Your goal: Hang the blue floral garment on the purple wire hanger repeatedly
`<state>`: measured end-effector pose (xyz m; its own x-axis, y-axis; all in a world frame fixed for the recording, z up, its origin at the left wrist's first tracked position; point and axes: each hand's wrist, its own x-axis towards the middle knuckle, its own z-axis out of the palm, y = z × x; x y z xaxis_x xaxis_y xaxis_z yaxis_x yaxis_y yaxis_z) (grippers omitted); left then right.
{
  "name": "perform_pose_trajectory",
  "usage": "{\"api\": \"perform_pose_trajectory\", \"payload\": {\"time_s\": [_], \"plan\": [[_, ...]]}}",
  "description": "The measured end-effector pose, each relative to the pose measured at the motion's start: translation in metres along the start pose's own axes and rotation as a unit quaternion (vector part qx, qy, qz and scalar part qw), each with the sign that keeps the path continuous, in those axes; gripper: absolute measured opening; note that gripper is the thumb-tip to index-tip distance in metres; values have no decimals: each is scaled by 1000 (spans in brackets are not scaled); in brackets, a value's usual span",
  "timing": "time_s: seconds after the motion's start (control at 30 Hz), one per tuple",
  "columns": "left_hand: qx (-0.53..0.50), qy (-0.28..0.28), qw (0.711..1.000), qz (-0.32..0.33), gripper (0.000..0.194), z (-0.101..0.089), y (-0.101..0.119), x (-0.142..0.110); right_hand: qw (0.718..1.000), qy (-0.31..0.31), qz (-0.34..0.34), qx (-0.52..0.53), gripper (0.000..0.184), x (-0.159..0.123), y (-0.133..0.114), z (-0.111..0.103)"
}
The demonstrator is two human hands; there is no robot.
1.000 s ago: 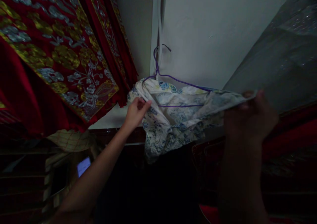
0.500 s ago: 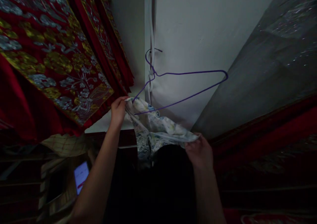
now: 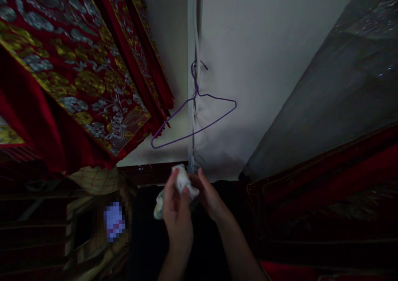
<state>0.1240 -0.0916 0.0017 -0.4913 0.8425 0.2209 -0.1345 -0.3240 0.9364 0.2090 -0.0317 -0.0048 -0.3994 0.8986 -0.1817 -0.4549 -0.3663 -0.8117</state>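
My left hand (image 3: 175, 208) and my right hand (image 3: 209, 196) are together low in the middle, both closed on a bunched white cloth with blue flowers (image 3: 182, 185). Part of the cloth hangs down to the left of my left hand. Above them a bare purple wire hanger (image 3: 199, 115) hangs tilted from a nail on the white wall, beside a white cord (image 3: 195, 44). Neither hand touches the hanger.
Red fabrics with gold and silver embroidery (image 3: 77, 73) hang at the upper left. A grey glittery cloth (image 3: 336, 86) slopes down the right side, with red fabric (image 3: 326, 190) below it. A lit screen (image 3: 114, 221) glows low on the left amid dark furniture.
The flowered cloth came off the hanger and was gathered into a bundle. Both hands dropped and came together below. The bare hanger swung back to the left.
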Motion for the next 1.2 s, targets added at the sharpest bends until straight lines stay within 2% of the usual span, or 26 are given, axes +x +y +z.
{"api": "perform_pose_trajectory", "payload": {"time_s": [0.07, 0.13, 0.17, 0.23, 0.27, 0.3, 0.33, 0.4, 0.47, 0.5, 0.53, 0.6, 0.67, 0.73, 0.77, 0.83, 0.87, 0.93, 1.0, 1.03, 1.1, 1.2], "plan": [[71, -114, 991, 1, 35, -3, -1, -29, 998, 9, -8, 59, 68, -6, -4, -1], [110, -247, 962, 37, 37, -9, 8, -42, 994, 23, -21, 100, 63, -14, -12, -7], [125, -323, 936, 62, 41, -12, 18, -42, 992, 21, -20, 119, 64, -18, -18, -11], [154, -480, 856, 112, 49, -18, 47, -29, 988, 11, -13, 153, 66, -26, -30, -15], [167, -545, 812, 128, 50, -21, 62, -18, 987, 2, -10, 162, 68, -29, -37, -15], [173, -576, 784, 153, 49, -22, 77, -5, 987, -10, -9, 161, 71, -31, -43, -13], [182, -556, 793, 173, 47, -23, 89, 10, 989, -26, -9, 148, 74, -32, -51, -9], [178, -444, 850, 218, 39, -24, 99, 39, 992, -80, 3, 96, 84, -32, -66, 2], [160, -330, 900, 234, 37, -24, 90, 66, 987, -162, 14, 9, 85, -31, -81, 14], [155, -318, 908, 223, 43, -24, 80, 77, 978, -204, 1, -45, 80, -31, -90, 20], [152, -342, 907, 195, 53, -25, 67, 86, 964, -243, -29, -105, 73, -30, -98, 24], [174, -426, 877, 137, 71, -27, 40, 97, 920, -284, -114, -244, 54, -29, -116, 29], [236, -503, 825, 106, 73, -31, 17, 103, 869, -246, -206, -376, 44, -26, -133, 28], [309, -541, 776, 97, 57, -38, 6, 110, 828, -133, -298, -457, 49, -19, -147, 22], [339, -539, 765, 97, 49, -41, 5, 115, 814, -68, -341, -466, 54, -13, -152, 19], [392, -489, 772, 111, 37, -50, 12, 129, 806, 34, -395, -439, 70, 6, -156, 10], [415, -453, 779, 122, 33, -55, 19, 137, 815, 62, -394, -420, 75, 17, -155, 5], [453, -404, 783, 139, 32, -63, 34, 150, 856, 80, -336, -384, 70, 45, -148, -5], [468, -401, 776, 134, 33, -69, 48, 155, 886, 83, -270, -367, 54, 72, -139, -18], [468, -407, 774, 127, 33, -71, 53, 153, 886, 86, -258, -375, 47, 83, -136, -25], [467, -415, 773, 108, 32, -75, 54, 146, 860, 104, -273, -418, 33, 98, -134, -42], [483, -425, 763, 59, 35, -86, 43, 133, 796, 170, -334, -476, 25, 96, -145, -65]]}}
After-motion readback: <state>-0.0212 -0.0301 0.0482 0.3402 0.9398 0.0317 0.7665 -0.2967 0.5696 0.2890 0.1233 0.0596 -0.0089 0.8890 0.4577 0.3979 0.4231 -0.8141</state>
